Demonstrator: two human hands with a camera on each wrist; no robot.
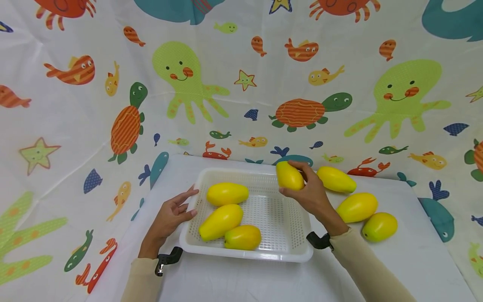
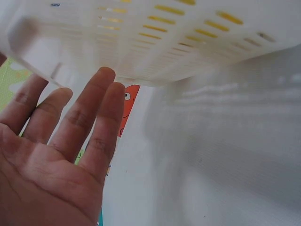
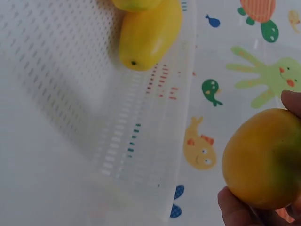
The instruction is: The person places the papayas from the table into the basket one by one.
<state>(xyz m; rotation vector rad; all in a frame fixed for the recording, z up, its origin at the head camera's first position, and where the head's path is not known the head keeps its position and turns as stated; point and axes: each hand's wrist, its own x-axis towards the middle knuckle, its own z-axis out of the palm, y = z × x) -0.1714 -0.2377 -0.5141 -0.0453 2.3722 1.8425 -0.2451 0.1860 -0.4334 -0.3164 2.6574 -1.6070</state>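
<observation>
My right hand [image 1: 310, 191] grips a yellow papaya [image 1: 289, 176] above the back right corner of a white perforated plastic basket [image 1: 245, 255]. In the right wrist view, thumb and fingers hold that papaya [image 3: 258, 157] from its sides, beyond the basket's rim in the picture. Three papayas lie in the basket's left half: one at the back [image 1: 227, 193], one in the middle [image 1: 221, 222] and one at the front [image 1: 243, 237]. At the basket's left side is my left hand [image 1: 170, 218]; the left wrist view shows its fingers [image 2: 80, 115] extended close to the outer wall, contact unclear.
Three more papayas lie on the white table to the right of the basket: one at the back [image 1: 336, 179], one in the middle [image 1: 357, 207] and one at the front [image 1: 380, 227]. A white cloth [image 1: 222, 54] printed with sea animals hangs behind the table.
</observation>
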